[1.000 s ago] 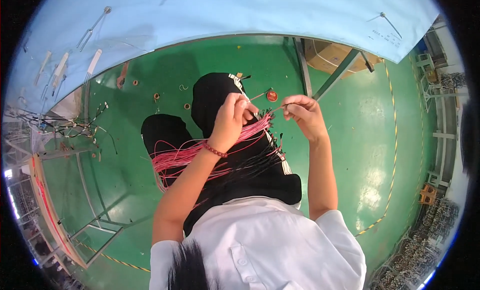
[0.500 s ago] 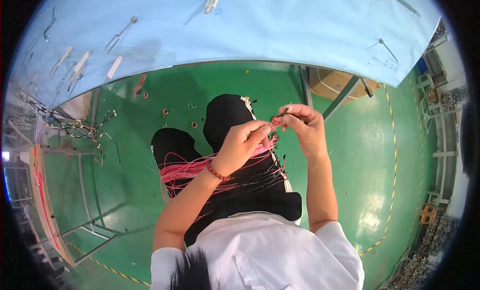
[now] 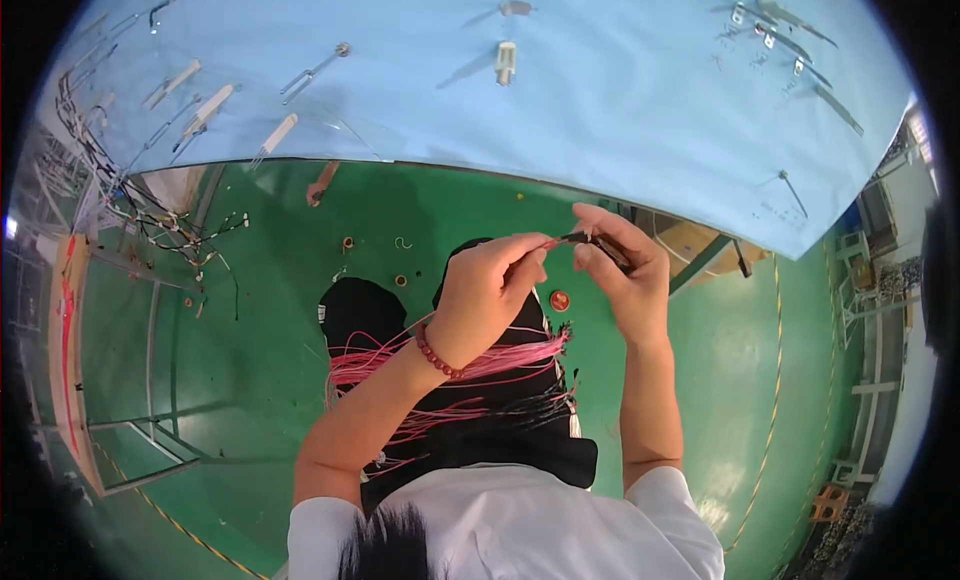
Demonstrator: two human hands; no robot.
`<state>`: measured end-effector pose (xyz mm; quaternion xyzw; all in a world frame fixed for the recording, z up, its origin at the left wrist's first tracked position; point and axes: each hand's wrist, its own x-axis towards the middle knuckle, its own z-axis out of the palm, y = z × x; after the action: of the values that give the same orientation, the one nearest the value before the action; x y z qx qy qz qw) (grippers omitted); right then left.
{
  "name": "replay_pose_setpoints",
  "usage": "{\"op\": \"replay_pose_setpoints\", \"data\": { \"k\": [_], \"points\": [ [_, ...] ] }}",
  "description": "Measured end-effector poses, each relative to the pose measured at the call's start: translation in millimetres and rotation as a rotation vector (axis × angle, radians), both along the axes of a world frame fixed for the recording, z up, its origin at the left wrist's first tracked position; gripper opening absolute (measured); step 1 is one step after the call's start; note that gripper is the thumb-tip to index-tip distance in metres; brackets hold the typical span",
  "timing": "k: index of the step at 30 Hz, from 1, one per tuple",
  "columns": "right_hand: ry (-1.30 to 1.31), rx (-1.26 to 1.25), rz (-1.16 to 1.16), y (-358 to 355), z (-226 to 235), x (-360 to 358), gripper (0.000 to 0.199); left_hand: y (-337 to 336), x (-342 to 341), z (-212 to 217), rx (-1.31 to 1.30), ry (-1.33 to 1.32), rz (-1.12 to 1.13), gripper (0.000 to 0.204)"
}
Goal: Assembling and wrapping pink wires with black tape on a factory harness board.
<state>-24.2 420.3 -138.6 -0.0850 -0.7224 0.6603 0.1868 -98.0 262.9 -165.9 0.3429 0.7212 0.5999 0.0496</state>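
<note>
My left hand (image 3: 490, 285), a bead bracelet at its wrist, is closed with thumb and forefinger pinching a thin red-pink wire (image 3: 549, 245). A short black piece (image 3: 574, 238) sits at the wire's end, and my right hand (image 3: 630, 270) pinches it between thumb and fingers. Something dark also shows inside the right hand's curled fingers; its kind is hard to make out. Across my black-clad lap lies a bundle of pink wires (image 3: 500, 361). A second bunch (image 3: 480, 416) with black ends rests nearer my body.
Ahead stands a pale blue board (image 3: 420, 110) with upright pegs and metal forks. Dark wire harnesses (image 3: 180, 235) hang at its left. A round red-orange disc (image 3: 560, 301) shows beyond my lap. A wooden-edged metal frame (image 3: 70, 360) stands left; a cardboard box (image 3: 690, 240) sits under the board.
My view has shifted, so the board sits lower in it. The hands have moved slightly apart, and the black piece now shows between them. The red-orange disc has come into sight below.
</note>
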Motion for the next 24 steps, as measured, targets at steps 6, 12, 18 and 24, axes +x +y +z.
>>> {"op": "replay_pose_setpoints", "data": {
  "k": [6,12,18,24],
  "points": [
    [0.043,0.066,0.047,-6,4,-30,0.023,-2,-22,2,0.104,0.063,0.031,0.017],
    [0.082,0.057,0.093,-13,7,-57,0.022,-6,-50,8,0.116,-0.105,-0.011,0.015],
    [0.253,0.213,0.044,-12,9,-76,0.023,-11,-63,10,0.201,-0.193,0.047,0.016],
    [0.294,0.374,-0.032,-20,1,-86,0.022,-7,-70,8,0.261,-0.263,0.000,0.019]
  ]
}}
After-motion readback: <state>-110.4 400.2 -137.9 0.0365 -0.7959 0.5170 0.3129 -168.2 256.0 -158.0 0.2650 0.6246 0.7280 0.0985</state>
